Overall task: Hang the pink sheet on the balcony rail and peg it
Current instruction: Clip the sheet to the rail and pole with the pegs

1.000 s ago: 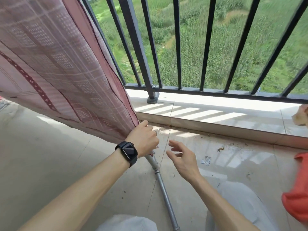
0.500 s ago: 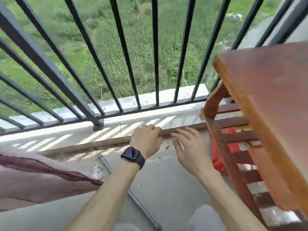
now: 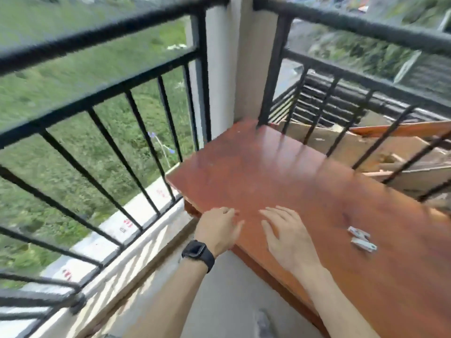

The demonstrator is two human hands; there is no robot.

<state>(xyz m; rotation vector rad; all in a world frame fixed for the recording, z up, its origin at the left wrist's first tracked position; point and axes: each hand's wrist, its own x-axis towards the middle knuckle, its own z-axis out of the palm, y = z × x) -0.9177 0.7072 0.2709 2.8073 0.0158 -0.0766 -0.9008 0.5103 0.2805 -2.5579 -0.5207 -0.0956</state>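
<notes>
Empty and spread, my left hand (image 3: pixel 219 228) and right hand (image 3: pixel 284 230) hover over the reddish wooden table (image 3: pixel 280 172) near two small pale pegs (image 3: pixel 362 239); the pink sheet is out of view, presumably soft, so I'd grab its hem.

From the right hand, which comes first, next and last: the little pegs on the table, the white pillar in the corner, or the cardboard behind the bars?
Measured from the right hand in the head view:
1. The pegs, lying on the wooden table just to the hand's right.
2. The cardboard, beyond the side bars, up and to the right.
3. The white pillar, in the far corner past the table's end; fairly close to the cardboard in rank.
</notes>
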